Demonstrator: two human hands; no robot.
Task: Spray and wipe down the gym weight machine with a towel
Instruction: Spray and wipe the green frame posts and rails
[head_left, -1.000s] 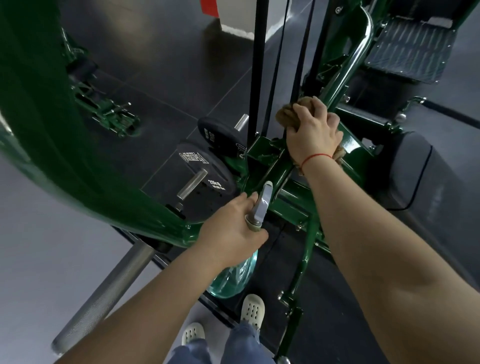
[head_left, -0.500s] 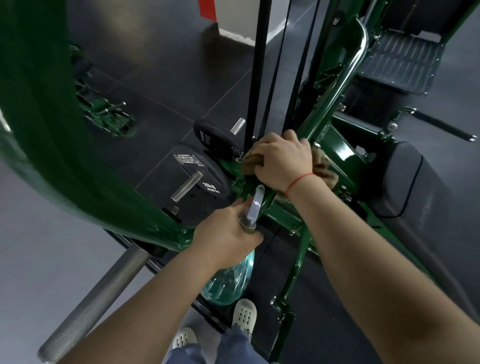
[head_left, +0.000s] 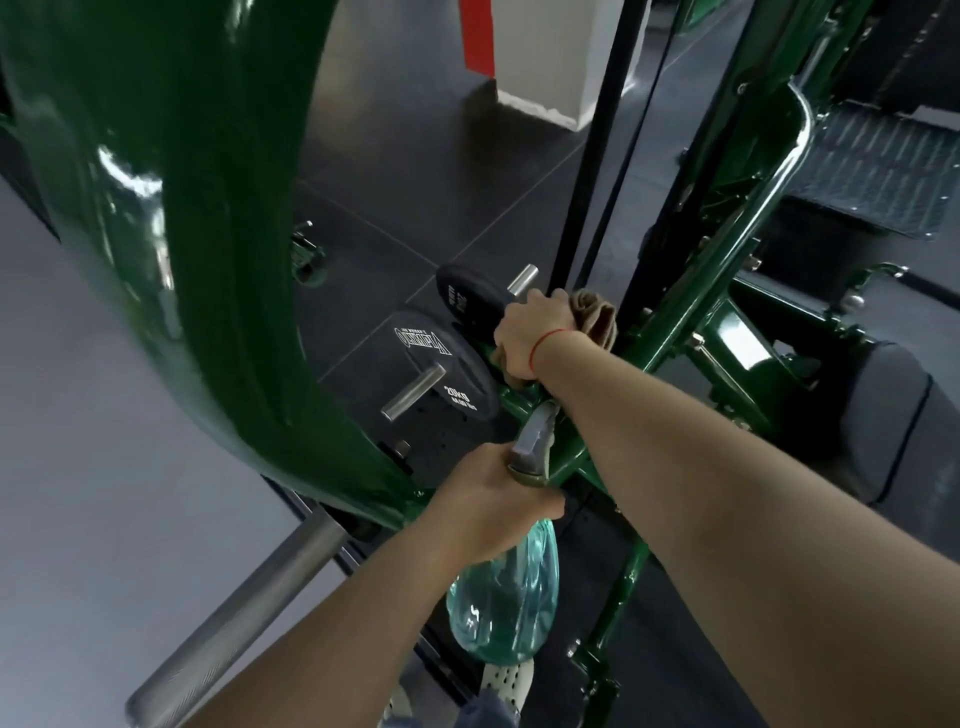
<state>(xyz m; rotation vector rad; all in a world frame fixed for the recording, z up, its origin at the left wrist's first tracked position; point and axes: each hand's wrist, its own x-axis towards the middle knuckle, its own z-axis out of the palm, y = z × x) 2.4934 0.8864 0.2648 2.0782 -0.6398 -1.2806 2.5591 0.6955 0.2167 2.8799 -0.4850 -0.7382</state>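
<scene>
The green weight machine (head_left: 696, 291) fills the view, with a thick green arm (head_left: 197, 249) close on the left. My right hand (head_left: 527, 338) grips a bunched brown towel (head_left: 595, 317) and presses it against the frame beside the black weight plates (head_left: 441, 358). My left hand (head_left: 488, 506) holds a clear teal spray bottle (head_left: 506, 597) by its neck, with the grey trigger head (head_left: 532, 441) pointing up toward the frame.
A knurled steel bar (head_left: 244, 618) juts out at lower left. Black cables (head_left: 589, 156) run upright behind the towel. A black seat pad (head_left: 883, 415) lies on the right, a ribbed footplate (head_left: 883, 171) at upper right. My shoes (head_left: 506, 680) stand on dark floor.
My right hand has slid the towel down and left along the frame, from the chrome tube to the spot beside the weight plates. My left hand with the bottle stayed put.
</scene>
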